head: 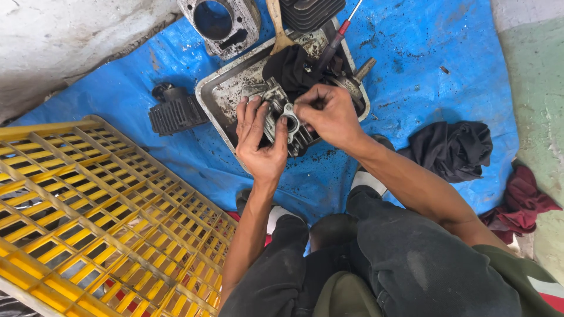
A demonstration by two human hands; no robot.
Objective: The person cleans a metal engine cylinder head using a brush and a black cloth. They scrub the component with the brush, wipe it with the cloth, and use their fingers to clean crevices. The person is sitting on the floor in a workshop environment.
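Where blue tarp (423, 64) covers floor, possibly concrete, yellow crate (88, 217) rests.

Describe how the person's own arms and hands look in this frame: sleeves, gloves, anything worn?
Both forearms are bare, with no sleeves showing on them. The left hand and right hand wear no gloves, and no rings, watch or wristband show. Both hands look grimy, with dark smudges on the fingers. Below them, dark soiled trousers show.
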